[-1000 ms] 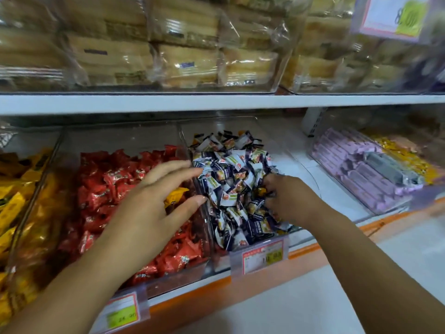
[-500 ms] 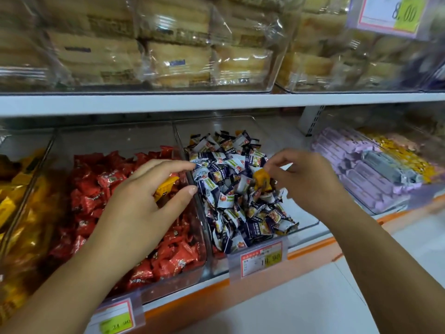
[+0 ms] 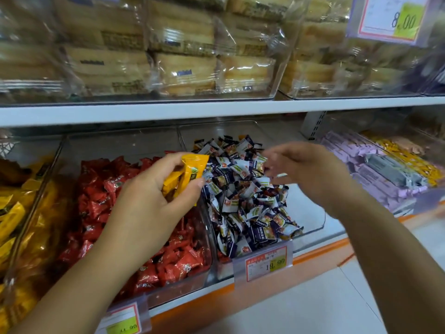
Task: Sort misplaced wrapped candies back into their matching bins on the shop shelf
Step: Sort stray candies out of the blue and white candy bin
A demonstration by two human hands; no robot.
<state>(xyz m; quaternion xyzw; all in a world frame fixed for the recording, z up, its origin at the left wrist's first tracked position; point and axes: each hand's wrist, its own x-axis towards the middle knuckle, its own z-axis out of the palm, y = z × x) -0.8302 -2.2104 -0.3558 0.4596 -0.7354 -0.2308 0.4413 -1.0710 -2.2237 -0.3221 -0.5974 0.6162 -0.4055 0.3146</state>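
Left hand: the left hand (image 3: 154, 203) is raised over the divide between the red bin and the blue-and-white bin, thumb and curled fingers gripping the yellow candies (image 3: 190, 174).
Yellow candies: held upright in the left hand, above the shelf bins and touching none of the piles; there seem to be two wrappers, the front one with a round green mark.
Right hand: the right hand (image 3: 313, 172) hovers above the blue-and-white candies (image 3: 250, 213), fingers loose and pointing left; it is blurred, and nothing shows plainly in its grasp.
Middle bin: the clear bin (image 3: 305, 213) has blue-and-white candies heaped toward its left side.
Red bin: the clear bin (image 3: 120, 145) just to the left is filled with red candies (image 3: 168, 256).
Far left: the yellow bin (image 3: 48, 174) holds wrappers of the same yellow colour.
Far right: purple bars (image 3: 375, 174) lie stacked in another clear bin.
Price tags: one tag (image 3: 267, 261) hangs under the middle bin, another (image 3: 122, 321) under the red bin.
Upper shelf: the white shelf (image 3: 216, 109) carries wrapped cakes (image 3: 187, 73).
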